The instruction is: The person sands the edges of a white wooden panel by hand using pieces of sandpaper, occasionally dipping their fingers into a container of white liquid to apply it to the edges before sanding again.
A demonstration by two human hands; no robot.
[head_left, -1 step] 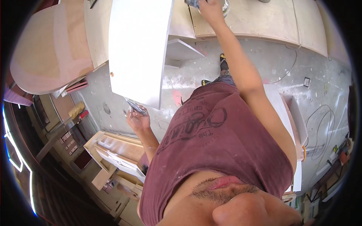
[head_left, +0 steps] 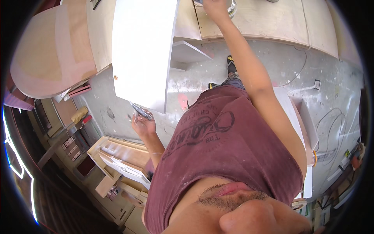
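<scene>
On my feed the right hand [head_left: 215,7] had slipped a little farther toward the top rim, so only a sliver of the grey item [head_left: 199,1] at its fingertips showed. I judged the work at that end mostly lost to me, and I could not tell whether those fingers pinched the item or merely touched it. A clear round container [head_left: 233,8] sat just beside that hand on the wooden worktop [head_left: 272,23]. The left hand [head_left: 143,126] had barely shifted, its fingers curled round a narrow grey tool [head_left: 141,111] just beside the near end of the white panel [head_left: 142,50]; I couldn't make out contact. The tool looked shiny and streaked, perhaps a scraper. The panel was flat and glaringly bright, with a small brown spot at its left edge.
</scene>
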